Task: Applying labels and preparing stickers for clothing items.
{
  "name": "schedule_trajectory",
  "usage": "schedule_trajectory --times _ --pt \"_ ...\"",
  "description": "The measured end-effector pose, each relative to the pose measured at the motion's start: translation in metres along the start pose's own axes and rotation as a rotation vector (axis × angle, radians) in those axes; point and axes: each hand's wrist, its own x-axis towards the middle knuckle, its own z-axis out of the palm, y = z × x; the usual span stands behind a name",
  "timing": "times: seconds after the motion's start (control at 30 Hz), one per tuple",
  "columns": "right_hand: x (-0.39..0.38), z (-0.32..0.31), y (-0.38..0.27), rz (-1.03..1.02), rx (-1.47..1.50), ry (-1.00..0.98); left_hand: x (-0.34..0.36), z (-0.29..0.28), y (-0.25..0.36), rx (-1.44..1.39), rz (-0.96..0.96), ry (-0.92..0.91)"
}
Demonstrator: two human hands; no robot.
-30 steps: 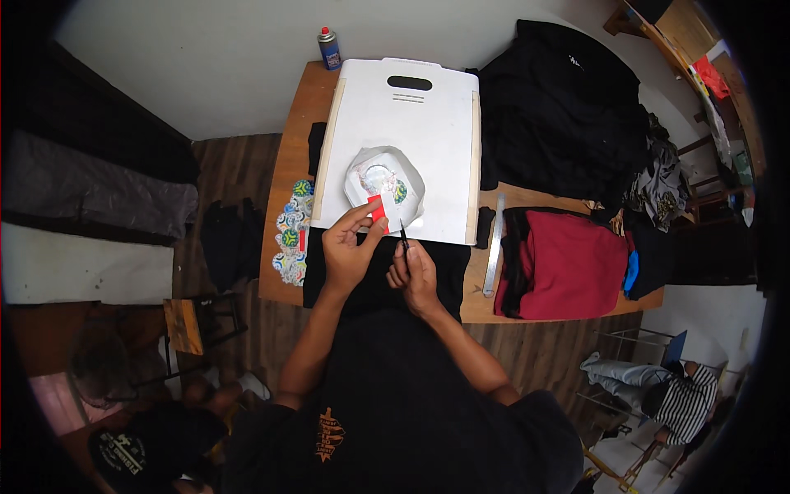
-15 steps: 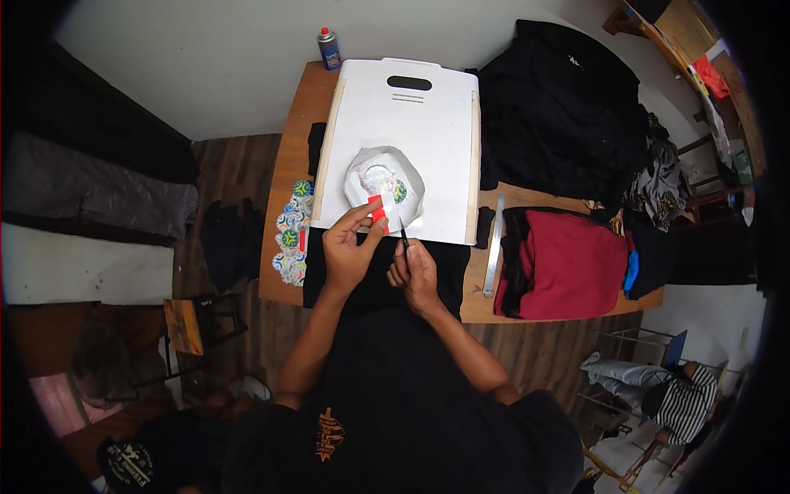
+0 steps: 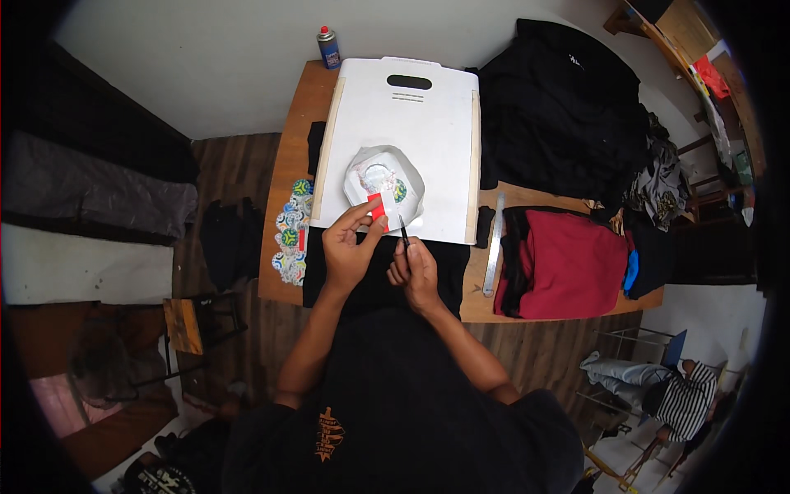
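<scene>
My left hand (image 3: 350, 247) pinches a small red-and-white piece (image 3: 381, 211), flat like a label or sticker, between thumb and fingers. In my right hand (image 3: 416, 276) is a slim black pen-like tool (image 3: 403, 230), its tip up against the piece's right side; its exact kind is too small to make out. Just beyond both hands sits a crumpled white container (image 3: 416, 178) with a many-sided rim, holding scraps and a round green-and-blue sticker (image 3: 400, 190). It stands on a white board (image 3: 444, 132) that has a dark handle slot.
Round patterned stickers (image 3: 290, 221) line the wooden table's left edge (image 3: 280, 165). A spray can (image 3: 328, 48) stands at the back. Right of the board lie a metal ruler (image 3: 494, 247), folded maroon cloth (image 3: 572, 259) and piled black clothing (image 3: 559, 115). Other people are at lower left and lower right.
The red-and-white piece has tilted slightly in my left hand, and the tool tip has shifted a little. At lower left, another person has moved downward in view.
</scene>
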Motion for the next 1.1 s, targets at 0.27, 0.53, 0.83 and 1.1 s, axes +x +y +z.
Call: schedule_trajectory --times 0.27,0.53,0.83,1.1 --pt "0.0 0.001 0.007 -0.004 0.003 0.003 0.0 -0.004 0.001 -0.014 -0.007 -0.016" --pt "-0.001 0.001 0.003 -0.017 0.053 0.013 -0.001 0.0 0.001 -0.003 -0.011 -0.002" --pt "0.0 0.009 0.008 -0.015 0.047 0.023 0.0 -0.009 0.002 -0.014 -0.009 -0.006" --pt "0.0 0.009 0.01 -0.013 0.05 0.025 0.0 -0.009 0.002 -0.029 0.004 -0.011"
